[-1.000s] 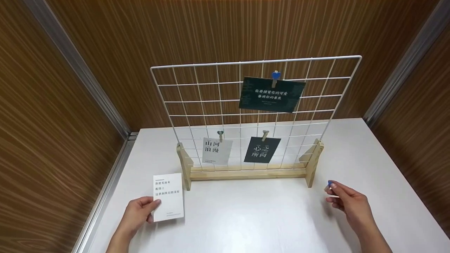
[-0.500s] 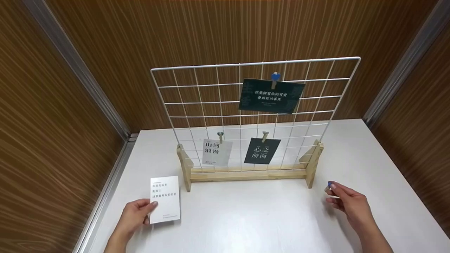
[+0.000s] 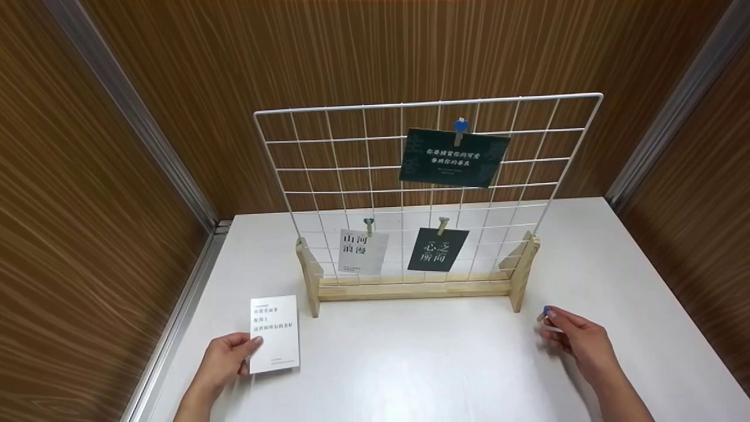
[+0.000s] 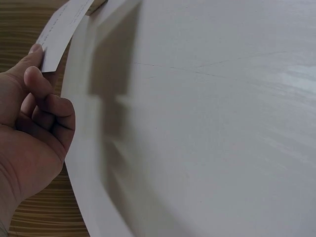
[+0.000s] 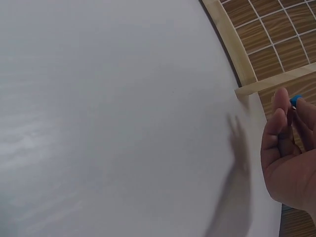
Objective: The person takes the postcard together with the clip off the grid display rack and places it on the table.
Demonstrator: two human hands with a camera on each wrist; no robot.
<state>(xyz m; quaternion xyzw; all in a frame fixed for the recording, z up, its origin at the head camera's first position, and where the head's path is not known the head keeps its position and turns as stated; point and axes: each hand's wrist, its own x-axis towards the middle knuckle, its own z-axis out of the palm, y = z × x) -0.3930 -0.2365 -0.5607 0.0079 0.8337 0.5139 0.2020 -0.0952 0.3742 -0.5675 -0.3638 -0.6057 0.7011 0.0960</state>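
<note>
My left hand (image 3: 225,360) pinches a white card (image 3: 274,346) by its left edge, thumb on the printed face. In the left wrist view the same card (image 4: 61,34) is raised over the table and casts a shadow. On the right, my right hand (image 3: 580,340) pinches a small clothespin with a blue top (image 3: 546,310) between thumb and fingertips. That blue top (image 5: 295,101) also peeks out between the fingers in the right wrist view; the rest of the clip is mostly hidden. Both hands are in front of a white wire grid (image 3: 345,170), one to each side.
The grid stands in a wooden base (image 3: 410,291) on the white table (image 3: 410,363). Clipped to it are a dark green card (image 3: 445,173) under a blue heart clothespin (image 3: 461,126), a white card (image 3: 362,261) and a dark card (image 3: 445,261). Wood-grain panels (image 3: 351,53) enclose the table.
The left hand has shifted slightly left and down with the white card. My right hand has moved a little left and down, still pinching the clothespin.
</note>
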